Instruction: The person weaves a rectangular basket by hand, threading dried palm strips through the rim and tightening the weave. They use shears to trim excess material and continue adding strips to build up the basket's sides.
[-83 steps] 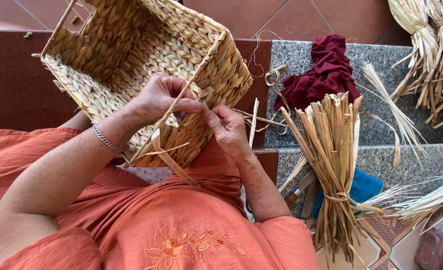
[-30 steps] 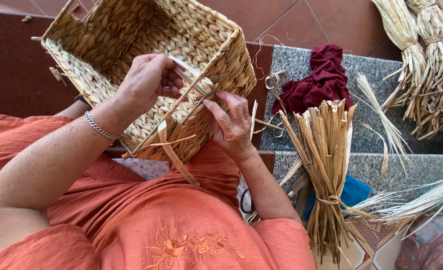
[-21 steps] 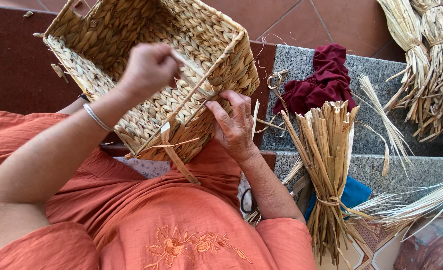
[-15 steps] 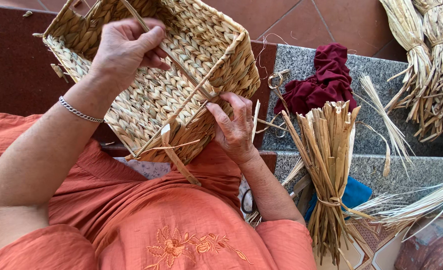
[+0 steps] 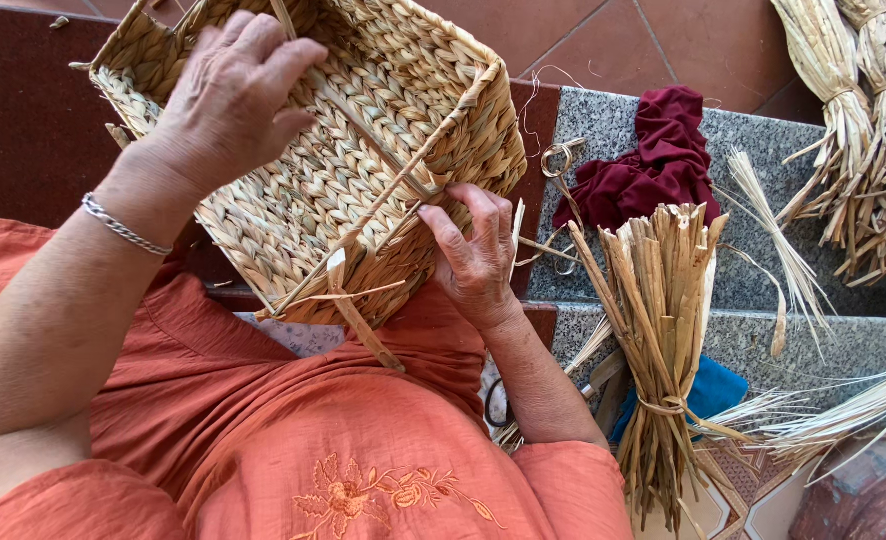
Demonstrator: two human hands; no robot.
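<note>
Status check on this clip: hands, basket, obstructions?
Left hand pulling strand, right hand bracing woven basket corner. Reed bundle beside, clear.

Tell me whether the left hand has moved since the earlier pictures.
Yes. The left hand has gone up and left across the woven basket, away from the right hand.

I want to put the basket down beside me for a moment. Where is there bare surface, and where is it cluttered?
Bare granite ledge shows left of the maroon cloth, and lower granite between the tied straw bundle and loose strands. The brown floor left of the basket is open. The upper right is crowded with reed bundles.
</note>
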